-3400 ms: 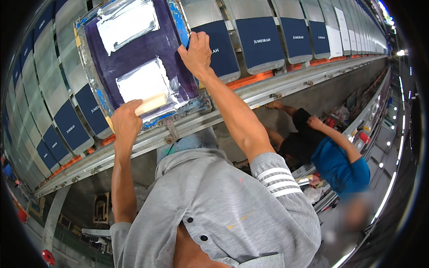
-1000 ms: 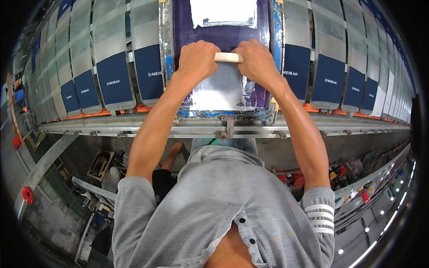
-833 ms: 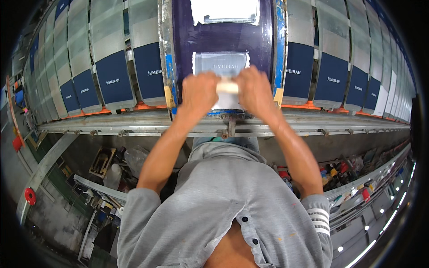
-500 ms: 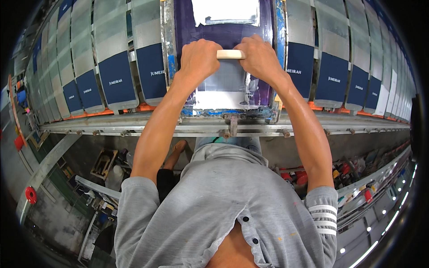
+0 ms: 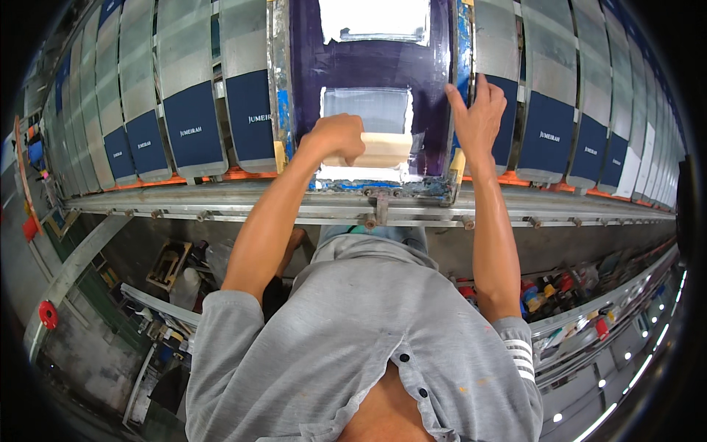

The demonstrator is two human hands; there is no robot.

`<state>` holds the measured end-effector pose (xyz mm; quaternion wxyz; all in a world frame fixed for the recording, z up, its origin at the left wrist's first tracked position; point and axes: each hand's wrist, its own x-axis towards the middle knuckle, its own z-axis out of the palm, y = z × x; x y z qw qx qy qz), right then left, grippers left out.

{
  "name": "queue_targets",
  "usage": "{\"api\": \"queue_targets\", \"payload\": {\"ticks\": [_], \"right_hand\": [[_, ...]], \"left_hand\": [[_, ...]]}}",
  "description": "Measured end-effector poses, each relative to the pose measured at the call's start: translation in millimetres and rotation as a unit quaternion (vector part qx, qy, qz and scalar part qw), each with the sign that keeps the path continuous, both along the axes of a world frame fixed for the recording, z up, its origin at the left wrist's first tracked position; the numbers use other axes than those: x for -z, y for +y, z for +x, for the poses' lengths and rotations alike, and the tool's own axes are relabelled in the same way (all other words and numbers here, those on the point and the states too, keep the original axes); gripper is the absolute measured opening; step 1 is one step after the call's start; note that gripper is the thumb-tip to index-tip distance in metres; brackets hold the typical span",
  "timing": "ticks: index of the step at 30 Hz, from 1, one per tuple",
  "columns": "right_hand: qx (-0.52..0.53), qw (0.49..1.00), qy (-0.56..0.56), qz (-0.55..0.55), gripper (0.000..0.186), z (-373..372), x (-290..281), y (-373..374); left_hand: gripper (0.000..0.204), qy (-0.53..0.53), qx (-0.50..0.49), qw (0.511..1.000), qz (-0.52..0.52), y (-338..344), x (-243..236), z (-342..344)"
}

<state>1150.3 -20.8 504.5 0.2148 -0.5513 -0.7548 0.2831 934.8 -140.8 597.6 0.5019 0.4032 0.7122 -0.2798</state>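
Observation:
A screen-printing frame [image 5: 280,110] with blue-stained metal sides lies in front of me, its purple mesh [image 5: 372,68] holding two pale windows. Across the near end of the nearer window [image 5: 367,107] rests a wooden-handled squeegee [image 5: 388,150]. My left hand [image 5: 337,138] grips the squeegee's left part, fingers wrapped round it and partly hiding it. At the frame's right side is my right hand [image 5: 480,118], empty, with thumb and fingers apart; the thumb is by the blue rail. White ink borders both windows.
Rows of long panels with dark blue lower parts, such as one [image 5: 193,121] on the left and one [image 5: 546,125] on the right, flank the frame. A metal rail [image 5: 294,210] with bolts runs along the near edge. Behind it stand shelves with tools and containers.
The squeegee has come toward me, from mid-window to the near end, and tilted flatter. My right hand has let go of it and moved right to the frame's side; my left hand still grips it.

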Motion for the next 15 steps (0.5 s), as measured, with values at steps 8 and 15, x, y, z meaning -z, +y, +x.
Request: {"api": "queue_targets", "payload": {"ticks": [8, 15], "right_hand": [[-0.008, 0.999, -0.036, -0.027, 0.059, 6, 37, -1], [0.023, 0.999, 0.035, 0.032, 0.053, -6, 52, -1]], "left_hand": [[0.044, 0.047, 0.046, 0.988, 0.139, 64, -46, -31], [0.036, 0.118, 0.049, 0.844, 0.520, -47, -21, 20]]}}
